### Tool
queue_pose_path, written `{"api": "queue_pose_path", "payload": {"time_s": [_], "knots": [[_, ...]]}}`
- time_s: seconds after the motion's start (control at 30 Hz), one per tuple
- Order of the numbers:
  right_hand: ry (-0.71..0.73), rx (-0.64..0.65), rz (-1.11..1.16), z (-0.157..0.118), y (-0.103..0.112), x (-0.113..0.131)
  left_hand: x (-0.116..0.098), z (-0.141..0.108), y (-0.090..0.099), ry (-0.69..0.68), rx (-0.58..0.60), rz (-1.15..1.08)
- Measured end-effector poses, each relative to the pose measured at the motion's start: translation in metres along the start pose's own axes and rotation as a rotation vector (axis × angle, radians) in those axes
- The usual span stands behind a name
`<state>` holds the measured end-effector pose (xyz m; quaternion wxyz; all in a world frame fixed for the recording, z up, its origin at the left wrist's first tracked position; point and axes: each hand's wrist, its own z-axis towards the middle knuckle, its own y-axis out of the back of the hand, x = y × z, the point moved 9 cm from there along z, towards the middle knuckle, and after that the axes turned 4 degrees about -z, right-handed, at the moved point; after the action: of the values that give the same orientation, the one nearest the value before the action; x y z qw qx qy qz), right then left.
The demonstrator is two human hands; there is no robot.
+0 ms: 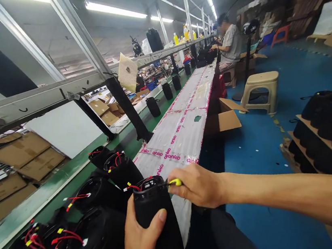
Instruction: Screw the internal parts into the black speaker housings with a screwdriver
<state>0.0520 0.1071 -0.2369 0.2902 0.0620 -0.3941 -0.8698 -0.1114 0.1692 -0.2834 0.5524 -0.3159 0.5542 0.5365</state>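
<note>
My left hand [142, 235] is wrapped round a black cylindrical speaker housing [169, 239], which stands tilted with its open end up. Red wires with white and yellow plugs [133, 187] come out of that open end. In my right hand [199, 185] is a yellow-handled screwdriver [176, 181]; its thin dark shaft reaches the housing's rim, and its tip is hard to make out. To the left lie several similar black housings [100, 230], with red wires [70, 234] showing at their open ends.
A bench covered in white sheeting printed in pink [181, 122] runs ahead, beside a green conveyor [127, 138] bearing black cylinders [153, 106]. Farther along sits a person [232, 41]. On the right are an open carton [229, 120], a beige stool [261, 82] and stacked black housings [331, 122].
</note>
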Motion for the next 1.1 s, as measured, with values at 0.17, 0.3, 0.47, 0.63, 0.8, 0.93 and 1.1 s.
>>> {"api": "queue_pose_path", "payload": {"time_s": [0.17,0.3,0.47,0.63,0.8,0.93,1.1], "knots": [[-0.166,-0.122,0.067,0.005,0.038,-0.009,0.0,-0.004,0.001,-0.004,-0.03,0.029],[-0.168,0.195,-0.082,0.002,0.022,0.007,0.002,-0.005,-0.004,-0.004,-0.036,0.03],[-0.073,0.325,-0.254,-0.005,0.01,0.026,0.0,-0.007,-0.012,0.002,0.003,0.026],[-0.027,0.356,-0.341,-0.003,0.008,0.025,-0.005,-0.009,-0.014,-0.001,0.0,0.014],[-0.003,0.368,-0.405,-0.005,0.009,0.025,-0.004,-0.01,-0.013,0.01,-0.034,0.059],[0.0,0.415,-0.445,-0.005,0.012,0.026,-0.004,-0.011,-0.015,0.014,-0.064,0.093],[-0.023,0.488,-0.444,0.0,0.02,0.029,-0.001,-0.012,-0.015,0.048,-0.1,0.203]]}}
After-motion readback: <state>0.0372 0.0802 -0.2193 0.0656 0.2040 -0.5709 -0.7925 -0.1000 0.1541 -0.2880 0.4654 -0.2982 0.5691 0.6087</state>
